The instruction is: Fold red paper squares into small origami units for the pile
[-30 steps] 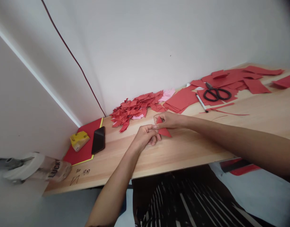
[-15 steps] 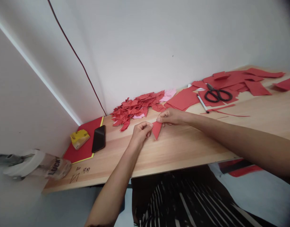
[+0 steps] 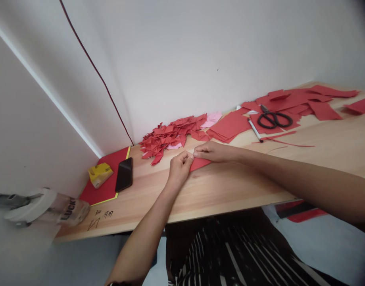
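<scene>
"In the head view, where is that red paper piece [image 3: 199,164]?"

"Between my two hands, over the pale wooden table [image 3: 230,186]. I can't tell whether it touches the wood."

"How does it look?"

"Plain, even red, with no print that I can see. Its lower edge is straight, slanting up towards between two and three o'clock. My fingers cover the top, so its full outline and any creases are hidden."

"And your grip?"

"My left hand [image 3: 179,166], at its nine o'clock, pinches the near corner between thumb and bent fingers. My right hand [image 3: 212,151], at its two o'clock, pinches the upper edge, fingers bunched. My thumbs nearly meet."

"What's around it?"

"At ten o'clock, a heap of folded red pieces [image 3: 167,137]; between one and two, flat red sheets [image 3: 228,126]; farther out at two, black-handled scissors [image 3: 267,121]; at nine, a dark phone [image 3: 124,174]."
</scene>
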`<state>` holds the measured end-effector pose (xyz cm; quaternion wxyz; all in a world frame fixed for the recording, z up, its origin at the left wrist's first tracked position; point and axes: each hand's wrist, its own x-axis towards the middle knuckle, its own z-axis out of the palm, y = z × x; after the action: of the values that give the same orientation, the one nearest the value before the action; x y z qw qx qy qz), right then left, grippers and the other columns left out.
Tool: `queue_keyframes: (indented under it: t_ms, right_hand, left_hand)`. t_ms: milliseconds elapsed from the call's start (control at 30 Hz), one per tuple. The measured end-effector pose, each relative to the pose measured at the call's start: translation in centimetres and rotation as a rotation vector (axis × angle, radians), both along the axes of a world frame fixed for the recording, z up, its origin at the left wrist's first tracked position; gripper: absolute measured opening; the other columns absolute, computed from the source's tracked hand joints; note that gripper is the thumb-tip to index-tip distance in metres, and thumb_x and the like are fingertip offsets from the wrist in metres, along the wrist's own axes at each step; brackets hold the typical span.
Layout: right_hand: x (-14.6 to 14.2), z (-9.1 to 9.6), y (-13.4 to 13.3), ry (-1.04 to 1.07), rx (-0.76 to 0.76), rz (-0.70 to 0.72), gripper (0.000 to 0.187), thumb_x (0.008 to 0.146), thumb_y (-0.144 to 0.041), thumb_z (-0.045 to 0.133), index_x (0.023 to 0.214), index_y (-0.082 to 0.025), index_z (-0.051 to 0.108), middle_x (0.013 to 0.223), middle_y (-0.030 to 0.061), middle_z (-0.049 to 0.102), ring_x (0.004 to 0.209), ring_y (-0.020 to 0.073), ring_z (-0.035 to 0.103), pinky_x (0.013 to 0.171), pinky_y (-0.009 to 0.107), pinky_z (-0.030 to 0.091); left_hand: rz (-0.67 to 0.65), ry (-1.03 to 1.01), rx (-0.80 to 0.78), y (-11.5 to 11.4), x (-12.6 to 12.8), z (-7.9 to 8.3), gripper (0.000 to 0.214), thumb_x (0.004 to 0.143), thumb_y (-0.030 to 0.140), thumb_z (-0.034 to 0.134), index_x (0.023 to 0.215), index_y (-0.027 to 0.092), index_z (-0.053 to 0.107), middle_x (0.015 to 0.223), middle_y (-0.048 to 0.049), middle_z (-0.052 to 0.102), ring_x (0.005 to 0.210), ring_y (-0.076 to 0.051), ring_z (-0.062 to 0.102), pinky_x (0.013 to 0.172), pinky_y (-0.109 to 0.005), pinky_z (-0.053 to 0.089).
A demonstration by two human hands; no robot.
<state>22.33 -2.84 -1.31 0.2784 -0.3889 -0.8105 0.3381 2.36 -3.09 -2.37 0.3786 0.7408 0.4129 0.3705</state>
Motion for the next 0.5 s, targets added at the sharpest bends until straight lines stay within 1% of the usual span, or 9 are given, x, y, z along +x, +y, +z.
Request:
queue_keyframes:
  t_ms: [100, 267, 433, 500]
  right_hand:
    - [-0.7, -0.1, -0.3, 0.016, 0.041, -0.014, 0.039, 0.091, -0.049, 0.041, 0.065, -0.021, 0.034, 0.064, -0.0038, 0.035, 0.061, 0.0116, 0.035, 0.059, 0.026, 0.029]
    - [-1.2, -0.1, -0.5, 0.032, 0.072, -0.076, 0.038, 0.090, -0.046, 0.042, 0.063, -0.022, 0.031, 0.062, -0.0042, 0.032, 0.059, 0.0112, 0.033, 0.057, 0.026, 0.026]
    - [-1.4, -0.2, -0.7, 0.038, 0.098, -0.131, 0.038, 0.090, -0.045, 0.041, 0.062, -0.022, 0.031, 0.061, -0.0046, 0.030, 0.058, 0.0110, 0.032, 0.056, 0.027, 0.025]
    - [-1.3, -0.2, -0.6, 0.028, 0.101, -0.121, 0.038, 0.090, -0.044, 0.041, 0.062, -0.022, 0.030, 0.061, -0.0045, 0.031, 0.059, 0.0109, 0.032, 0.057, 0.026, 0.026]
  left_hand:
    - [0.011, 0.028, 0.001, 0.1, 0.0, -0.4, 0.030, 0.085, 0.037, 0.056, 0.063, 0.017, 0.049, 0.059, 0.0044, 0.035, 0.058, -0.010, 0.032, 0.056, -0.023, 0.025]
    - [0.039, 0.039, -0.008, 0.6, -0.2, -0.9, 0.035, 0.085, 0.041, 0.056, 0.062, 0.017, 0.047, 0.058, 0.0048, 0.035, 0.056, -0.009, 0.030, 0.054, -0.022, 0.023]
    - [0.035, 0.040, 0.021, 0.4, -0.1, -0.6, 0.039, 0.088, 0.042, 0.051, 0.060, 0.018, 0.039, 0.059, 0.0047, 0.031, 0.057, -0.010, 0.030, 0.056, -0.023, 0.024]
    - [0.010, 0.047, 0.033, 0.3, 0.0, -0.4, 0.035, 0.089, 0.039, 0.049, 0.063, 0.018, 0.040, 0.061, 0.0044, 0.033, 0.060, -0.010, 0.033, 0.058, -0.023, 0.026]
